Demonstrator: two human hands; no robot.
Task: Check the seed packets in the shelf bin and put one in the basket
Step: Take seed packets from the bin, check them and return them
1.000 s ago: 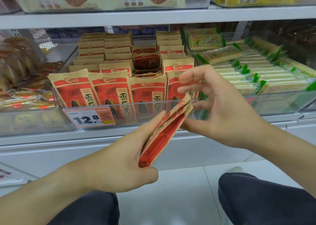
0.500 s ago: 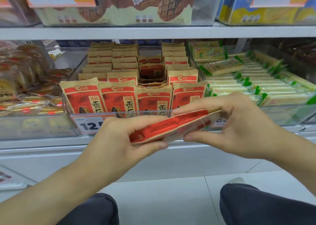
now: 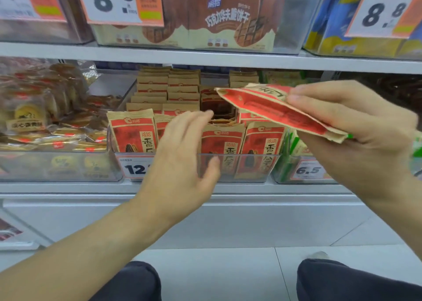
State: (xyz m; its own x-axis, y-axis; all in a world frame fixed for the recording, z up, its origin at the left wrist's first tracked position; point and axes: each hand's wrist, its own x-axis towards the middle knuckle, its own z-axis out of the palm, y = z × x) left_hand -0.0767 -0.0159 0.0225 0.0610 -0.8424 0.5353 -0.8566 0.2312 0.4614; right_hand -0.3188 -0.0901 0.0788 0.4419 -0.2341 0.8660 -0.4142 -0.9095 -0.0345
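A clear shelf bin (image 3: pixel 239 167) holds several rows of red and tan seed packets (image 3: pixel 222 147) standing upright. My right hand (image 3: pixel 365 140) grips one red and tan seed packet (image 3: pixel 274 111), lying flat and raised above the bin's right side. My left hand (image 3: pixel 182 154) hovers in front of the bin's front row with fingers spread and holds nothing; it hides part of the second packet from the left. No basket is in view.
A bin of wrapped cakes (image 3: pixel 45 127) sits to the left and a bin of green-edged packs (image 3: pixel 294 147) to the right. The upper shelf (image 3: pixel 205 59) with brown biscuit boxes (image 3: pixel 217 19) overhangs. My knees (image 3: pixel 354 280) are below, over a white floor.
My left hand let go of the packet and moved up toward the bin's front row. My right hand lifted the packet up and to the right. The camera moved closer and tilted up.
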